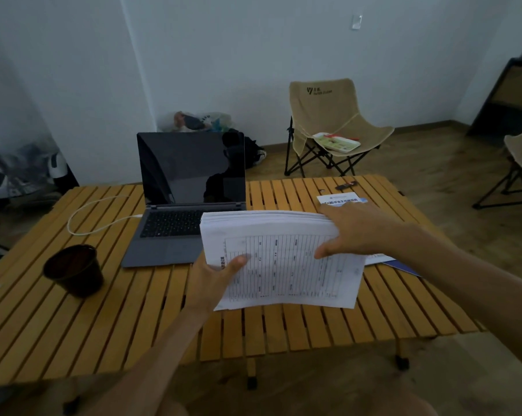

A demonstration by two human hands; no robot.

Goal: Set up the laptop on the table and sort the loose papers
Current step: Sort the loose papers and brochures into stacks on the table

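Both hands hold the paper stack above the tabletop just right of the laptop (lid open), left hand grip pinching its near-left corner, right hand clamped on its right edge

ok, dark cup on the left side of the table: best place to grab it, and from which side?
Grip the dark cup around its side wall with the left hand, coming from the near side. It stands upright and tapers toward the base, so the wider upper wall gives the surest hold. The laptop and its white cable lie behind it.
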